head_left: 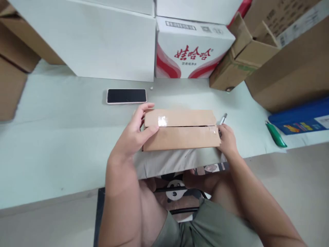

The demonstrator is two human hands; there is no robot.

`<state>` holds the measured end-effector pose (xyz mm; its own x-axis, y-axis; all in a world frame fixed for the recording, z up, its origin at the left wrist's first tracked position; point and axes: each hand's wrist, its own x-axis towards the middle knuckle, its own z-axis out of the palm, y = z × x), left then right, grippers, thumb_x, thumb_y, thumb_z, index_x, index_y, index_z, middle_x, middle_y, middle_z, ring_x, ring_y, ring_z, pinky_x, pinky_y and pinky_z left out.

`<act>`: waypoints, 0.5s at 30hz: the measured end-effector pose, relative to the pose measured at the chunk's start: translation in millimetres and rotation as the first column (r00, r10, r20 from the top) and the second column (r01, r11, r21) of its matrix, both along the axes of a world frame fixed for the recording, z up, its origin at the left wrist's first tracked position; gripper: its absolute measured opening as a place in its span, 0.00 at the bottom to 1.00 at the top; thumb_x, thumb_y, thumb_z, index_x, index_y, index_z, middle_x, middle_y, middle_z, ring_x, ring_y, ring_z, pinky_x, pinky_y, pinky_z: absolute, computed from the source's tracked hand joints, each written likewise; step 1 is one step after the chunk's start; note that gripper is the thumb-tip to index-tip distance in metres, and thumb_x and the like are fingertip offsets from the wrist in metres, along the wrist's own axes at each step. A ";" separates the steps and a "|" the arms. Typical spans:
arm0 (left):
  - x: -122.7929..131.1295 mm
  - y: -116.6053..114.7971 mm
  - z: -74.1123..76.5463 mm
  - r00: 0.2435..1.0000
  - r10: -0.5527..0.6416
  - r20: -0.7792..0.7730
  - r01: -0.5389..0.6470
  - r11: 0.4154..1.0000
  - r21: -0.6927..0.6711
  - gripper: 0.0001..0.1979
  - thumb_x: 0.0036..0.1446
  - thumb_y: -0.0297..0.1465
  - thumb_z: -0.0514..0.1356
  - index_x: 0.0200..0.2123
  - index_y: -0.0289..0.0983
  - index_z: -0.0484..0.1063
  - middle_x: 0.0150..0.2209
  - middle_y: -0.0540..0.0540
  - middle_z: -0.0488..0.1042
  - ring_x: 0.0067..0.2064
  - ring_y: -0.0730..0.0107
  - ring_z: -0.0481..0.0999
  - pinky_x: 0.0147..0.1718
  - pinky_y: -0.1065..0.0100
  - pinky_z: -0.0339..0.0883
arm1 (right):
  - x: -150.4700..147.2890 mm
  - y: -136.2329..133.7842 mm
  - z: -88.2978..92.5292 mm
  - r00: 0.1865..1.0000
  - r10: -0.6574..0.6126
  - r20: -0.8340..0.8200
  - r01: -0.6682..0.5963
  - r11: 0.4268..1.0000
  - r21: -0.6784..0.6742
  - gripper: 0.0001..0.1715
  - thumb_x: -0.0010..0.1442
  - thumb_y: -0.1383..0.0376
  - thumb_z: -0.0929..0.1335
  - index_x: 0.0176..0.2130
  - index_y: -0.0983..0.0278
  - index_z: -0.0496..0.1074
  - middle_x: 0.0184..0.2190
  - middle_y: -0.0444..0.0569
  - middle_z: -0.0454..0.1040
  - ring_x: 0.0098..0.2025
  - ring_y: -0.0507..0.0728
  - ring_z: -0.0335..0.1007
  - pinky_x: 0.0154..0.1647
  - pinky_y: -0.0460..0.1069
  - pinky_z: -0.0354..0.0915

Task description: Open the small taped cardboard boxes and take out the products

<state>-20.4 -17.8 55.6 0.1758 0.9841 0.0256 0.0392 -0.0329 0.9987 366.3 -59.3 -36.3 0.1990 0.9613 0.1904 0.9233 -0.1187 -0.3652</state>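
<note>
A long, narrow brown cardboard box (181, 138) lies near the table's front edge. Its two top flaps almost meet along a seam, and a piece of shiny clear tape (162, 120) sits near the left end. My left hand (136, 132) is closed around that end, thumb on top and fingers over the far side. At the opposite end, my right hand (227, 140) has its fingers curled against the box's side, partly hidden. Just past those fingers a slim silver object (223, 118) sticks out; whether the hand holds it too, I cannot tell.
A phone (126, 96) lies face up behind the box. White cartons (115, 41) and a red-and-white carton (195, 48) line the back. On the right stand an open brown box (236, 65) and a blue box (303, 115), with a green-handled tool (276, 134) beside it.
</note>
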 end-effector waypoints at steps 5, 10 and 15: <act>15.1 -1.4 -5.6 0.998 -0.057 0.005 0.057 0.998 -0.002 0.38 0.43 0.38 0.74 0.59 0.47 0.70 0.56 0.40 0.74 0.51 0.50 0.77 0.46 0.56 0.76 | 19.0 -3.2 1.0 0.997 -0.068 -0.046 0.070 0.997 0.034 0.27 0.56 0.62 0.66 0.53 0.65 0.78 0.56 0.65 0.73 0.59 0.69 0.72 0.65 0.65 0.68; 23.1 -4.4 -6.8 0.999 -0.036 0.009 0.036 0.998 -0.050 0.39 0.43 0.40 0.75 0.59 0.50 0.70 0.53 0.41 0.74 0.47 0.52 0.78 0.42 0.57 0.76 | 31.3 -4.4 12.3 0.969 -0.234 -0.080 0.227 0.970 -0.084 0.35 0.55 0.62 0.67 0.62 0.64 0.73 0.49 0.61 0.78 0.49 0.68 0.75 0.58 0.66 0.70; 33.3 -5.9 -4.4 0.999 0.027 0.025 -0.025 0.997 -0.077 0.40 0.38 0.39 0.75 0.57 0.47 0.71 0.50 0.42 0.75 0.46 0.53 0.79 0.38 0.60 0.75 | 25.0 -3.6 28.6 0.853 -0.385 -0.352 0.348 0.923 -0.165 0.39 0.51 0.63 0.68 0.62 0.58 0.69 0.34 0.48 0.76 0.35 0.61 0.71 0.43 0.59 0.71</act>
<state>12.8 -23.8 51.2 0.1507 0.9875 -0.0464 0.0130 0.0449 0.9989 391.4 -62.9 -7.7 0.5786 0.8139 -0.0533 0.6043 -0.4717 -0.6422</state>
